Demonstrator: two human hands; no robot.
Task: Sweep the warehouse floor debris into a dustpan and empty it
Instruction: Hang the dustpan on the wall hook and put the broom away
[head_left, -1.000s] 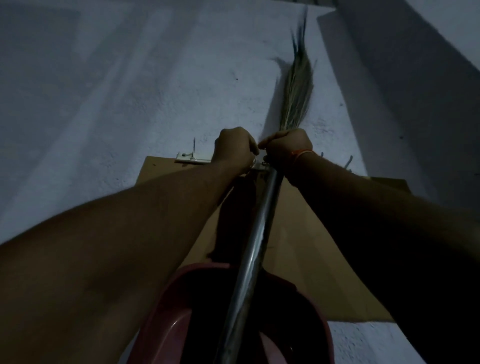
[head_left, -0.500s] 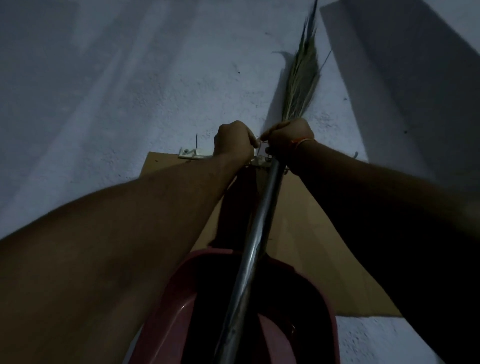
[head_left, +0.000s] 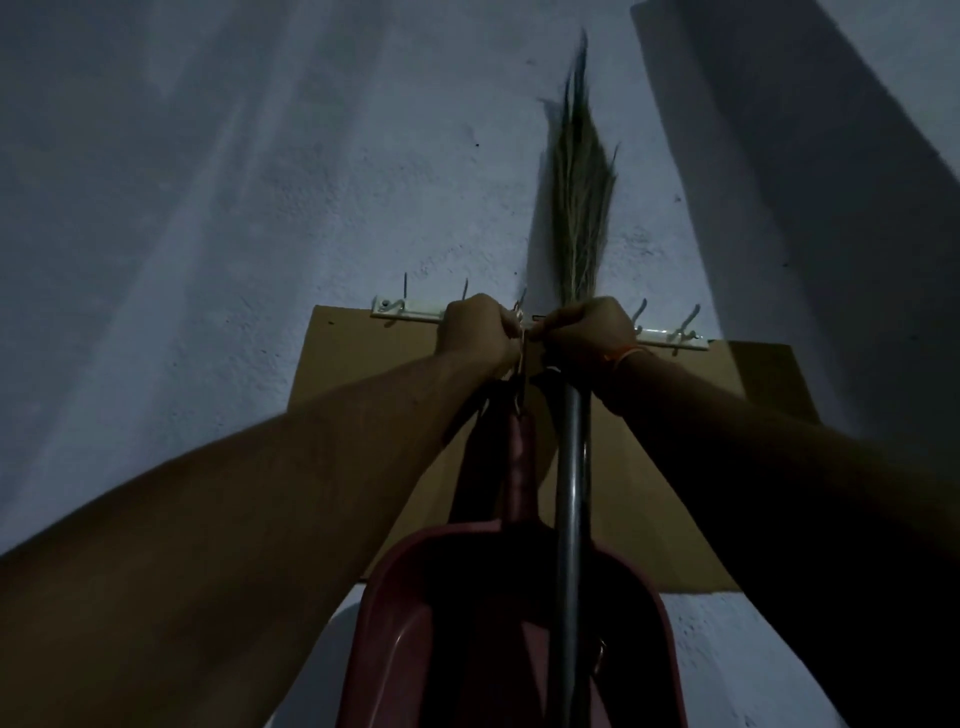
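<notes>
Red dustpan (head_left: 410, 623) cut off below, both hands (head_left: 475, 332) (head_left: 589, 330) clenched around string (head_left: 521, 343) at the hook rack (head_left: 410, 312), fingertips hidden.

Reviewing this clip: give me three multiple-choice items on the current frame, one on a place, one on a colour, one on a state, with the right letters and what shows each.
1. Where is the hook rack?
A. on the floor
B. on the wall, along the top edge of the cardboard sheet
C. inside the dustpan

2. What colour is the dustpan?
A. reddish pink
B. blue
C. yellow

3. How are the two hands?
A. both flat on the wall
B. one hanging idle
C. both curled at the rack, working a string

Answers: 1 B, the white rail sits on the wall just above the cardboard. 2 A, its rim shows reddish pink. 3 C, the left hand and right hand meet in fists at the middle hook, above the broom handle.
</notes>
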